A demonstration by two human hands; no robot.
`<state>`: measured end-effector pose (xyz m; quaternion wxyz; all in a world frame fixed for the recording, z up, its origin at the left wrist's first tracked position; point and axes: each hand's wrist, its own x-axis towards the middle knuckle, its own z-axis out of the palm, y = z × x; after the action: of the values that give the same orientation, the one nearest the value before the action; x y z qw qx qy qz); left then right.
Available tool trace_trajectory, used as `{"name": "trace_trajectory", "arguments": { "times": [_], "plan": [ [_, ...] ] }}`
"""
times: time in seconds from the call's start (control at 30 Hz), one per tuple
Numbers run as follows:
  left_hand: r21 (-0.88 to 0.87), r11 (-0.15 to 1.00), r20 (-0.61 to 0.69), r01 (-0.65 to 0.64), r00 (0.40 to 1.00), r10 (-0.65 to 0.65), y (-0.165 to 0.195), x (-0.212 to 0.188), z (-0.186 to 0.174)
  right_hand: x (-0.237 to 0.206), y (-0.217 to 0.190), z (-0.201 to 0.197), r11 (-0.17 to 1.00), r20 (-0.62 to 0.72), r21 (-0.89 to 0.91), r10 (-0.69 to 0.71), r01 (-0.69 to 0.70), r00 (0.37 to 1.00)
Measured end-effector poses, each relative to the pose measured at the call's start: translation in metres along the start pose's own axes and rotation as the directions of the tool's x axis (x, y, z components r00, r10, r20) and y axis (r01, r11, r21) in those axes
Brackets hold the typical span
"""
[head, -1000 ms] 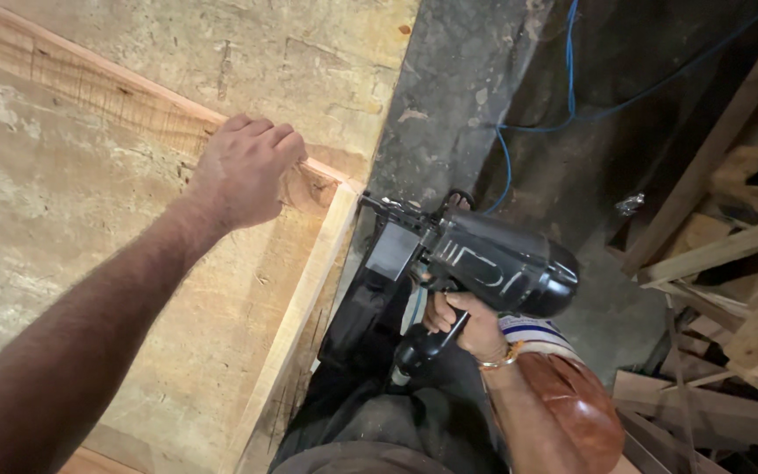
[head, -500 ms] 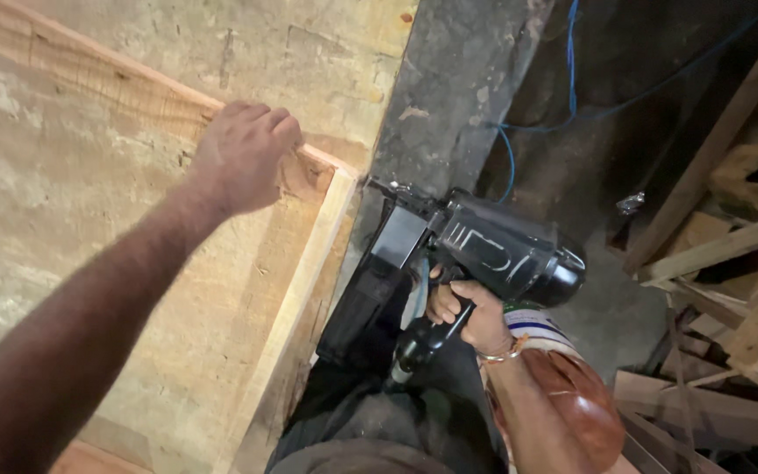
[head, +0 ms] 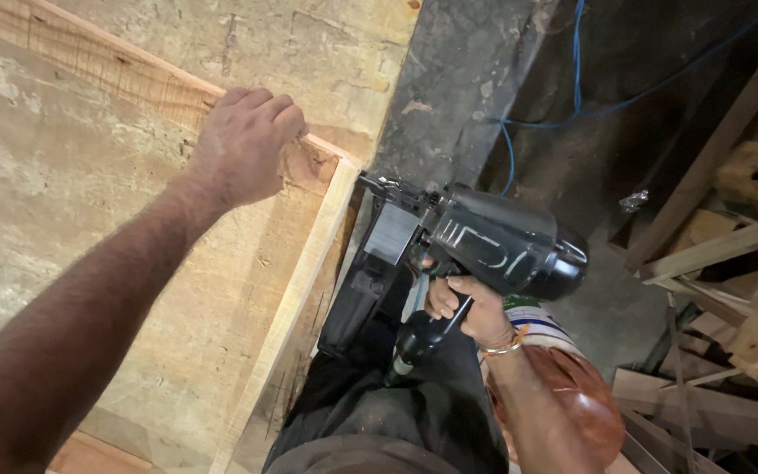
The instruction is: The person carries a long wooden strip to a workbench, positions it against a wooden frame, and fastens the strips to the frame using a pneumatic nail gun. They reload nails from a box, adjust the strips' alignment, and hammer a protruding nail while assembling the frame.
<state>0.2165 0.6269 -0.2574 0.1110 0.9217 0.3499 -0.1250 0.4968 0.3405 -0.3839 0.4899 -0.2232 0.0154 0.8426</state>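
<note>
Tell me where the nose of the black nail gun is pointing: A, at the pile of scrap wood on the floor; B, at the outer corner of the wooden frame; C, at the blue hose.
B: the right hand holds the nail gun with its nose against the wooden frame corner.

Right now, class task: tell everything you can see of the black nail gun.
The nail gun is black, glossy and bulky, with a rounded head, a boxy magazine slanting downward and a slim handle. The right hand grips that handle. It lies roughly level, its nose pressed against the outer corner of the wooden frame, which the left hand steadies on top.
</note>
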Motion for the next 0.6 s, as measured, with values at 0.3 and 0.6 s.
{"name": "trace_trajectory", "arguments": {
  "times": [0.3,0.6],
  "plan": [
    [-0.033,0.999,-0.11,-0.026,0.994,0.022,-0.002,-0.005,0.005,0.01,-0.013,0.011,0.996,0.06,0.08,0.026,-0.031,0.998],
    [0.027,1.0,-0.133,-0.013,0.991,0.016,-0.01,-0.005,0.013,-0.005,-0.007,0.006,0.994,-0.058,0.093,-0.049,0.055,0.997]
  ]
}}
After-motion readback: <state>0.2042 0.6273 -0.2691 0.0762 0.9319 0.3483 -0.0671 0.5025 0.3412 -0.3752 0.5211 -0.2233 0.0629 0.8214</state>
